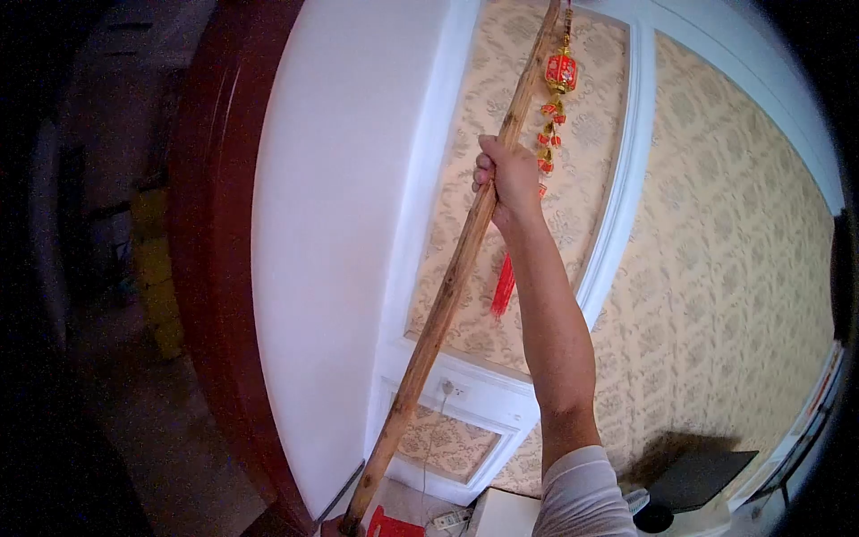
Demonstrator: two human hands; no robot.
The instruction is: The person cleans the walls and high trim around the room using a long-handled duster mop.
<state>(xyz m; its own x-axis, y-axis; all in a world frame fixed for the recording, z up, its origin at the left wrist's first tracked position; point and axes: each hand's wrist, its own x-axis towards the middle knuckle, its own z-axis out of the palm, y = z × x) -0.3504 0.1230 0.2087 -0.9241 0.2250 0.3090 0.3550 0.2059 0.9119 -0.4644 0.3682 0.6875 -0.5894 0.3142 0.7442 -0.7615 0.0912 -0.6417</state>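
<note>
A long wooden pole (438,313) slants across the view from the bottom left to the top, where its upper end runs out of the frame. My right hand (512,183) is raised and wrapped around its upper part, fingers closed. At the bottom edge, my left hand (331,528) shows only in part, closed around the pole's lower end. Just right of the pole's upper part, a red and gold lantern ornament (561,72) hangs before the wall. Its red tassel (503,286) dangles beside my forearm, which hides part of the ornament.
Patterned wallpaper (716,224) with white molding covers the wall. A dark red door frame (224,268) stands left. Low down are a wall socket (454,387) with a cord, a power strip (452,517), a red object (394,525) and a black flat panel (702,479).
</note>
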